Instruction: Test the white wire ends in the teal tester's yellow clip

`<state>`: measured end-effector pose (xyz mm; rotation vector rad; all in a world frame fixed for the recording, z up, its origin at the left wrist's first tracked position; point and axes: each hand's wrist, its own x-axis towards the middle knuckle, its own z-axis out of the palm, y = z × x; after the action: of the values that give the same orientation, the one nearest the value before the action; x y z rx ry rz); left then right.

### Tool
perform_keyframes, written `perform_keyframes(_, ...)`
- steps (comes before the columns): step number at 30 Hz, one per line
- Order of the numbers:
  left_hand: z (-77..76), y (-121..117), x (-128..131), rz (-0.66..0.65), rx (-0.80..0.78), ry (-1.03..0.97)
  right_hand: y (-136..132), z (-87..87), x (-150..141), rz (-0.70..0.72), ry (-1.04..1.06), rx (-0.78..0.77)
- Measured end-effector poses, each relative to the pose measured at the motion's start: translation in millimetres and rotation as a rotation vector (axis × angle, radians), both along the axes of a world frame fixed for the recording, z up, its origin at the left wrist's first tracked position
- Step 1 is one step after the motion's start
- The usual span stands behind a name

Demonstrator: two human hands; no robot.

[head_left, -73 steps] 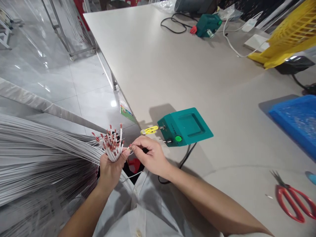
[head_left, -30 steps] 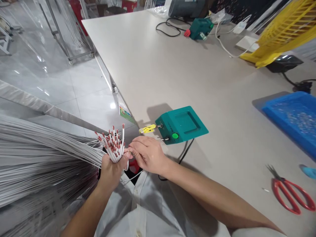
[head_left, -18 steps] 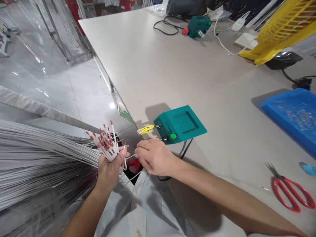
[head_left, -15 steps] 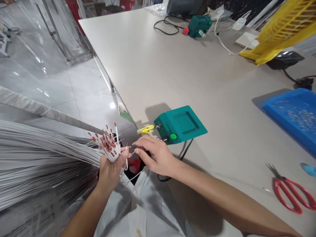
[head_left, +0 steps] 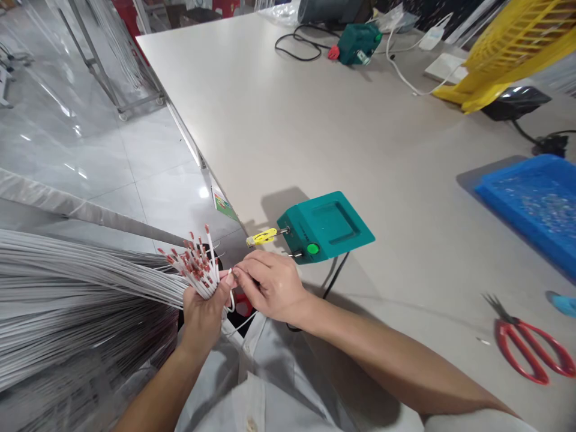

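My left hand (head_left: pixel 204 312) is wrapped round a thick bundle of white wires (head_left: pixel 81 282) whose red-tipped ends (head_left: pixel 193 264) fan upward. My right hand (head_left: pixel 272 285) is pinched against the bundle's right side, fingertips on one thin wire end by my left thumb. Just beyond my right hand, near the table's corner, sits a teal box (head_left: pixel 326 225) with a green button (head_left: pixel 312 248) and a yellow clip (head_left: pixel 261 237) on its left probe.
Red scissors (head_left: pixel 526 342) lie at the right. A blue tray (head_left: pixel 535 201) sits further right, a yellow basket (head_left: pixel 513 54) at the back right, a second teal box (head_left: pixel 355 42) with cables at the far end. The grey table (head_left: pixel 279 114) drops to tiled floor on the left.
My right hand, which had drawn a wire end slightly away from the bundle, has closed back in against my left thumb. The bundle stays in my left hand.
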<state>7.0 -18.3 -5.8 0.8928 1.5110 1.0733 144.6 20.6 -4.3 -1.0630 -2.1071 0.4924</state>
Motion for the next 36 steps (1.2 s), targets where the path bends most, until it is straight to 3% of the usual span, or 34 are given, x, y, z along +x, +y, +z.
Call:
perform_keyframes(3, -0.3, 2, -2, 0.078, -0.022, -0.006, -6, -2.2, 5, 0.073, -0.03, 0.065)
perform_keyframes(6, -3.3, 3, -3, 0.098, -0.023, -0.019, -6, -0.4, 9, 0.027, 0.067, -0.025)
perform_keyframes(10, -3.5, 1, 0, 0.013, -0.004, -0.049, 2, 3.9, 9, -0.054, 0.194, -0.232)
perform_keyframes(17, -4.5, 1, 3, -0.119, -0.02, -0.072, 9, 8.1, 4, 0.069, 0.071, -0.328)
perform_keyframes(24, -7.9, -4, 5, 0.026, -0.018, -0.206, -2, 5.4, 7, 0.018, -0.074, -0.146)
perform_keyframes(27, -6.4, -3, 3, 0.08, -0.017, -0.247, -4, 4.1, 13, 0.026, -0.091, -0.15)
perform_keyframes(32, -10.5, -3, 1, 0.004, 0.002, -0.168, 1, 1.9, 16, -0.015, 0.075, -0.235)
perform_keyframes(36, -13.2, -5, 1, -0.099, -0.01, -0.156, 7, 1.4, 12, 0.092, 0.027, -0.251)
